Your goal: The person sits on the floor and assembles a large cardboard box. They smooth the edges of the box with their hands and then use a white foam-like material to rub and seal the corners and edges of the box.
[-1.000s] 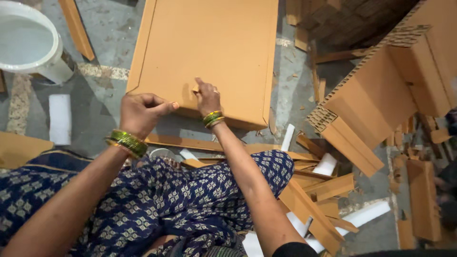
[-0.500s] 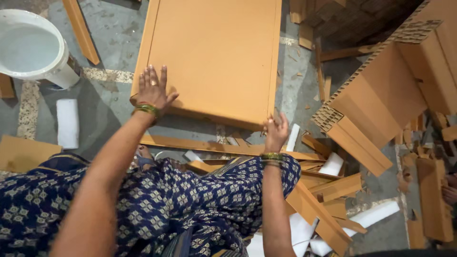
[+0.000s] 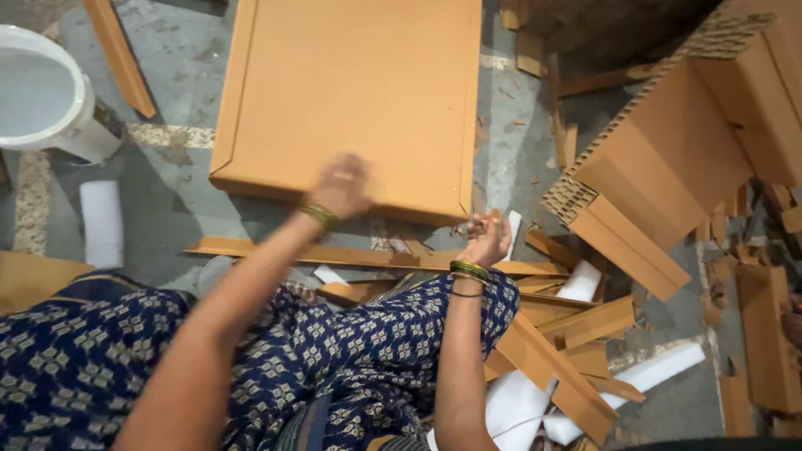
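While the big tan cardboard panel (image 3: 351, 92) lies flat on the grey floor (image 3: 518, 150), its near edge is touched by the blurred left hand (image 3: 341, 185), grip can't be told. Its near right corner is pinched by the right hand (image 3: 484, 240). Since half a second ago, the left hand's been slid rightward along that edge.

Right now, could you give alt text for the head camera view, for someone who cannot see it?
A seated person in a blue patterned garment rests both hands on the near edge of a large flat cardboard panel on the floor: left hand blurred, right hand at the corner. Cardboard strips and a white bucket lie around.
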